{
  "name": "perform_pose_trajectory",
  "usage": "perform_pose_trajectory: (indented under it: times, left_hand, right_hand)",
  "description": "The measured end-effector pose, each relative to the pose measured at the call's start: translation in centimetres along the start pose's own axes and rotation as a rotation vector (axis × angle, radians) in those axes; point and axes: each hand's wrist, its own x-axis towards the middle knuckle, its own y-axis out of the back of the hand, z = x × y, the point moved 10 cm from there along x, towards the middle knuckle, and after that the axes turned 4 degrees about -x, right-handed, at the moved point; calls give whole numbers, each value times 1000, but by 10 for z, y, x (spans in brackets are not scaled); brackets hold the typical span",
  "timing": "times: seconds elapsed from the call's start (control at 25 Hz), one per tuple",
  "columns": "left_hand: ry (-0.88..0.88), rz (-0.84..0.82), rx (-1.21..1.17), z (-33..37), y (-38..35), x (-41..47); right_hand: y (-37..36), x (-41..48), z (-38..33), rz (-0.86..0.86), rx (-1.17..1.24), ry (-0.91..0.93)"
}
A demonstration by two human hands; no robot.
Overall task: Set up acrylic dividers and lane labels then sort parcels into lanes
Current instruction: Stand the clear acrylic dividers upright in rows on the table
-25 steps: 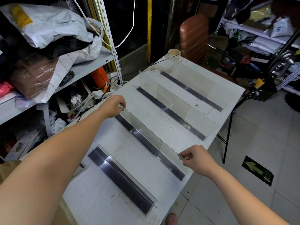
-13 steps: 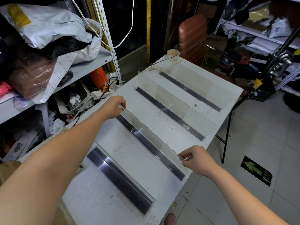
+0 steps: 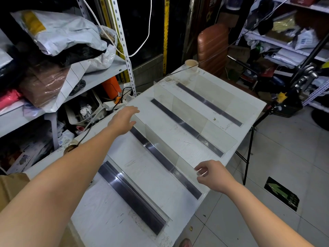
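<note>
Three clear acrylic dividers stand upright on black base strips across the white table [image 3: 99,216]: a far one [image 3: 211,97], a middle one [image 3: 188,116] and a near one [image 3: 160,148]. My left hand [image 3: 124,120] hovers with straight fingers at the far end of the near divider. At that divider's near top corner is my right hand [image 3: 211,175], its fingers loosely curled, with a gap between thumb and fingers. A fourth divider [image 3: 131,195] with its black strip sits closest to me.
A tape roll [image 3: 191,64] stands at the table's far corner. Grey and brown parcels [image 3: 58,31] pile on the metal shelf to the left. A black stand leg [image 3: 249,148] and cluttered shelves [image 3: 284,41] are on the right. The tiled floor [image 3: 284,166] lies beyond the table's right edge.
My left hand has let go of the near divider's far end and straightened its fingers. My right hand has loosened its pinch on the near corner. The divider stays upright.
</note>
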Motion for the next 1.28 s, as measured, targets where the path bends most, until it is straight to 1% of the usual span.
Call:
perform_pose_trajectory:
  times: [0.12,0.2,0.32,0.44,0.56,0.76,0.88,1.04,1.28]
  left_hand:
    - [34,34,37,1,13,-9]
    - [132,112,62,-3,31,-23]
    - [319,241,34,-10,61,-61]
    - [395,242,45,-24,73,-100]
    - [467,203,-22,-40,79,-140]
    - [480,166,-34,-41,85,-205]
    - [465,128,-20,-26,77,-235]
    - [456,120,-35,10,55,-265]
    - [383,92,-32,63,14,-289]
  right_hand:
    - [2,-1,-4,26,-5,13]
    - [7,-3,-13,77,13,32]
    - [19,-7,-43,150,-33,103]
    - [22,-9,-83,173,-97,210]
    - [22,-12,-127,179,-148,319]
    - [4,-27,-193,149,-225,487]
    - [-14,-40,-218,106,-270,578]
    - [-36,-53,-227,29,-288,672]
    - [-70,-61,-211,-88,-298,730]
